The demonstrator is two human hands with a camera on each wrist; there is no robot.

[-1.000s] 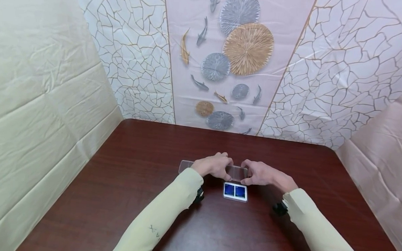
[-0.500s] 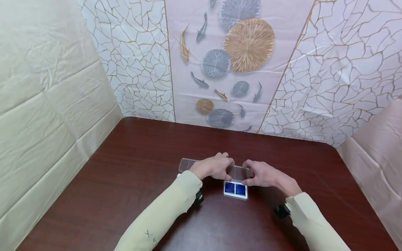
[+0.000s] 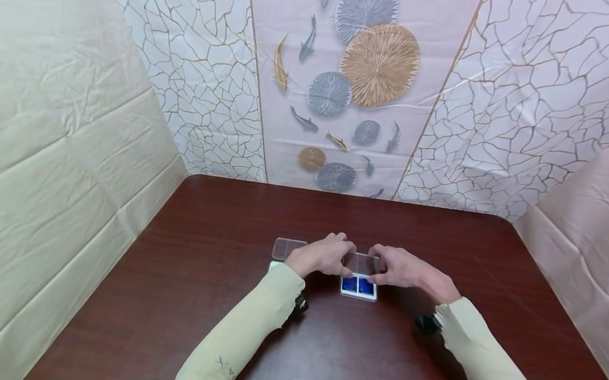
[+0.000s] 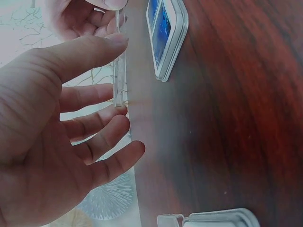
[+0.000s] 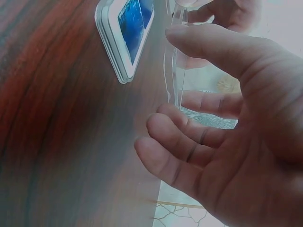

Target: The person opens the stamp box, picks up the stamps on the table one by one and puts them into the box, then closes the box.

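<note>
Both hands hold a thin clear plastic lid (image 3: 361, 264) with a line across its middle. My left hand (image 3: 323, 254) pinches its left end between thumb and fingers, and my right hand (image 3: 405, 266) pinches the right end. In the left wrist view the lid (image 4: 119, 87) appears edge-on, raised off the table. The right wrist view also has the lid (image 5: 174, 80) apart from the case beside it. That flat white case (image 3: 358, 288), with two blue picture panels in a clear base, lies on the table just nearer than the lid, whose front edge overlaps it in the head view.
A second clear lid (image 3: 286, 248) lies left of my left hand. Nearer than it, a white case (image 3: 274, 264) is mostly hidden by the left forearm. The dark red-brown table (image 3: 222, 226) ends at patterned cloth walls (image 3: 212, 97) behind and at both sides.
The held lid appears nearer to the blue-panelled case and now overlaps its far part in the head view. Both hands keep their hold. The head view has tilted slightly.
</note>
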